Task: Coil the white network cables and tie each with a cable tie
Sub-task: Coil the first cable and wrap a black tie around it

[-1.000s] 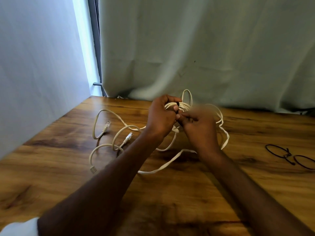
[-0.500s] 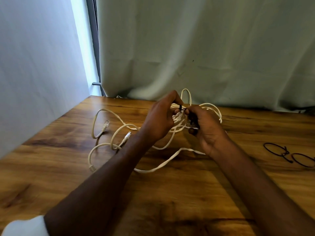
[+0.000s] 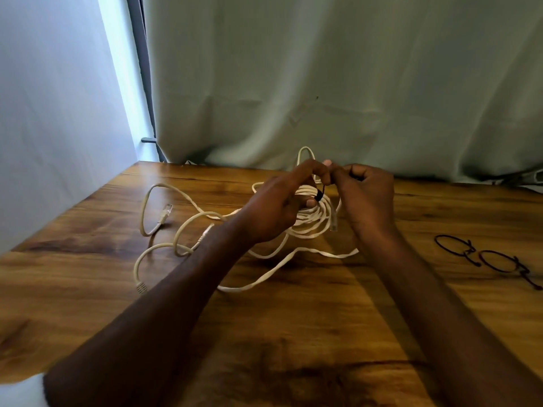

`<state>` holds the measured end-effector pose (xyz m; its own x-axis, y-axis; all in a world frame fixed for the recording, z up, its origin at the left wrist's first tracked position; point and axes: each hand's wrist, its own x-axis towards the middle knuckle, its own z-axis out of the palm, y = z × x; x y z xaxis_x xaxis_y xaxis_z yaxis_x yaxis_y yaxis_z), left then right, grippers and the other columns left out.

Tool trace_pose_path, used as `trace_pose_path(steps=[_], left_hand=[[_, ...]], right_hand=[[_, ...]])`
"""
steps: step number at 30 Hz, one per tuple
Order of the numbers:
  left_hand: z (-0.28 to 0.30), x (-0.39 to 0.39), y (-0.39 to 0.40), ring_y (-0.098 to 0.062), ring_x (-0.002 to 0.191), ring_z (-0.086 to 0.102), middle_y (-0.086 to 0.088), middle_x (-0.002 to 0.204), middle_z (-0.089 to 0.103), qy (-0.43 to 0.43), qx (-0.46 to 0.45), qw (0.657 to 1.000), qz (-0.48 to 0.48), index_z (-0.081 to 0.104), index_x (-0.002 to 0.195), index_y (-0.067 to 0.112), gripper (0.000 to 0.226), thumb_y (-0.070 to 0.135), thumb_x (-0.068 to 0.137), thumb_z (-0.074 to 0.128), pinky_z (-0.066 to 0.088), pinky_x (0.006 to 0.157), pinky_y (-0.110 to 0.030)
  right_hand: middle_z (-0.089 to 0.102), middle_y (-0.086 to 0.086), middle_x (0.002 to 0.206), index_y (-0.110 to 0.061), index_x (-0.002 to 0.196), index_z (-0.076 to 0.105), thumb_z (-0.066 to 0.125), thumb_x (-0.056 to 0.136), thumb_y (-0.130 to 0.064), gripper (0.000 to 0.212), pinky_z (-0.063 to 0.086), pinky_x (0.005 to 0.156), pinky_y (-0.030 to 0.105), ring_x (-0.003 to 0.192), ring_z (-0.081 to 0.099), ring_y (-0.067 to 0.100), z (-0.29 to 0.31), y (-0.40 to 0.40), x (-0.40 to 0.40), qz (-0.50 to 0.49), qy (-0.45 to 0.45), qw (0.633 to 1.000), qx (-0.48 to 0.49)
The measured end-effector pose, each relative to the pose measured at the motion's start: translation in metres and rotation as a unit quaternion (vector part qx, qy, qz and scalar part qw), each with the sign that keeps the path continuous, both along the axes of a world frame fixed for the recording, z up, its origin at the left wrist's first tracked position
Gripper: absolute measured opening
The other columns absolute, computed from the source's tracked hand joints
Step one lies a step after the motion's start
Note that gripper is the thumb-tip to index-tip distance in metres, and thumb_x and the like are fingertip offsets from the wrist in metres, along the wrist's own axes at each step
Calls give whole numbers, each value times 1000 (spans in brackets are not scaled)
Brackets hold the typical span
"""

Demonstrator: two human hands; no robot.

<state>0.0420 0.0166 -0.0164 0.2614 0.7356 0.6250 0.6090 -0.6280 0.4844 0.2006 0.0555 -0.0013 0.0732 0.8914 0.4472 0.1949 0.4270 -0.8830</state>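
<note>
A big pale curtain (image 3: 338, 83) hangs behind a wide wooden worktop (image 3: 293, 333), and that worktop carries everything in this job. The biggest thing on it is a long loose white cable (image 3: 188, 221) that wanders over the left side in floppy loops, with clear plugs showing at its ends. It is not wound up yet. Near the middle, toward the back, sits a coil of white cable (image 3: 311, 218), wound round and round into a neat bunch and lifted a little by the hands. The left hand (image 3: 273, 212) curls round the left side of this coil and holds it, with its finger and thumb reaching up to the top. The right hand (image 3: 367, 198) is curled too, and it seems to be pinching the thin end of a black cable tie (image 3: 319, 195) (the end itself is hidden by the fingers, so I am not sure). That tie goes round the strands at the top of the coil. I think the tie is being pulled snug right now, so the first coil looks almost finished. Far over on the right edge lie two more black ties (image 3: 482, 257), bent into rings and waiting, well apart from the hands. So it looks like one cable is nearly tied, and the loose one has to be wound and tied.
</note>
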Motion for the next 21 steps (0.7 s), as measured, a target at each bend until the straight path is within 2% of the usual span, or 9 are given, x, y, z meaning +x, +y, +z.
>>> trace_pose_path(steps=[2,3,6,8,10,13,15,17,21], left_hand=[[0,6,0,-5,101,65,16,110,65,2,14,1000,-5,61,124,14,32,-4,97,63,51,83,-22],[-1,10,0,-5,100,66,13,109,66,0,19,1000,-4,63,122,13,30,-4,97,63,51,82,-20],[-3,18,0,0,97,66,10,108,69,-7,44,999,16,64,119,9,28,-9,97,62,48,77,-11],[-5,22,2,-5,99,67,5,113,72,-1,52,998,36,64,120,12,30,-7,97,62,53,79,-20],[-8,24,4,-5,98,65,3,113,71,-10,46,997,67,64,120,13,29,-5,97,63,52,79,-18],[-8,16,8,2,96,55,-1,111,60,-42,72,990,116,66,116,13,27,-4,95,64,44,80,-9],[-7,9,10,4,95,55,1,109,60,-72,78,985,136,68,113,14,24,-1,94,65,44,79,-11],[-5,2,11,1,95,63,5,103,69,-135,47,979,147,69,110,12,23,-3,94,66,51,80,-18],[1,-9,11,-12,94,72,1,101,75,-220,-37,958,181,72,111,10,20,-2,95,68,59,78,-30]], right_hand=[[72,9,68,-11,75,77,80,88,-41,32,56,64,42,65,69,27,2,1,3,8,36,999,-9],[72,16,71,-8,74,76,81,86,-40,34,58,65,44,66,69,32,2,1,5,16,57,998,-17],[71,28,81,-5,73,73,85,83,-36,35,57,68,41,68,65,30,1,4,7,47,113,991,-57],[72,27,84,-3,77,73,84,85,-34,34,56,68,40,69,65,28,0,7,7,53,155,983,-87],[72,15,76,-4,82,73,79,90,-35,33,55,62,32,64,65,19,1,10,8,55,168,978,-114],[68,0,70,-12,85,73,73,95,-37,27,52,53,22,59,62,8,2,7,8,68,116,988,-80],[71,-1,80,-11,92,74,74,95,-33,22,52,60,18,69,65,5,1,3,4,68,61,996,25],[72,-3,90,-14,97,73,76,93,-23,11,52,67,17,79,65,5,-3,-1,0,75,-32,987,140],[66,-3,98,-18,100,73,75,90,-8,15,55,71,36,85,61,11,-18,6,-9,75,-229,938,248]])
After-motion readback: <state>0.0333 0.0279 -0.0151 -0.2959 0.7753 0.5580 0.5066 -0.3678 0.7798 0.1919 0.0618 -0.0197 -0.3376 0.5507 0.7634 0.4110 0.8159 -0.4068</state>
